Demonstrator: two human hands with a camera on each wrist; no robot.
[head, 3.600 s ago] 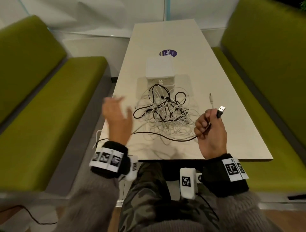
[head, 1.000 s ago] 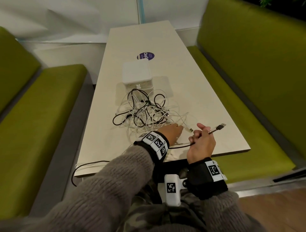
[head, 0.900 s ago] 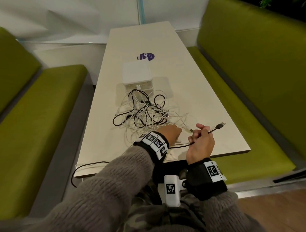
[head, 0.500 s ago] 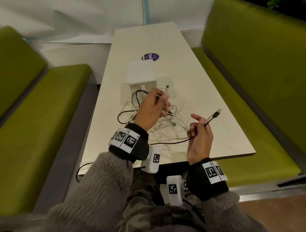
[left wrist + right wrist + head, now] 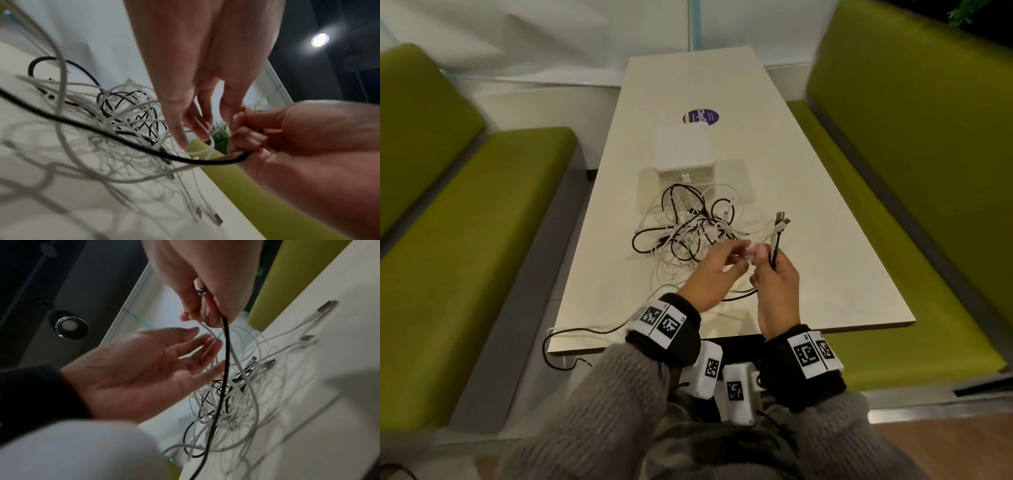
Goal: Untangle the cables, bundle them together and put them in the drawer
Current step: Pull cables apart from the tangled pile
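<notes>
A tangle of black and white cables (image 5: pixel 688 229) lies on the table in front of a small white drawer box (image 5: pixel 683 150). My right hand (image 5: pixel 763 255) grips a black cable (image 5: pixel 774 253) and a white cable (image 5: pixel 774 236) side by side, with their USB plugs pointing up. The right wrist view shows both cables hanging from that fist (image 5: pixel 199 316) down into the tangle (image 5: pixel 226 394). My left hand (image 5: pixel 736 253) is beside it, palm open and fingers straight (image 5: pixel 205 344), its tips by the white cable (image 5: pixel 205 151).
The black cable trails off the near left table edge (image 5: pixel 558 342). A purple round sticker (image 5: pixel 701 117) lies behind the box. Green benches flank the table on the left (image 5: pixel 465 240) and right (image 5: pixel 893 240). Loose plugs lie on the table right of the tangle (image 5: pixel 327 306).
My left hand lifted a white cable end out of the tangle and brought it across to my right hand. The right hand now holds it next to the black cable.
</notes>
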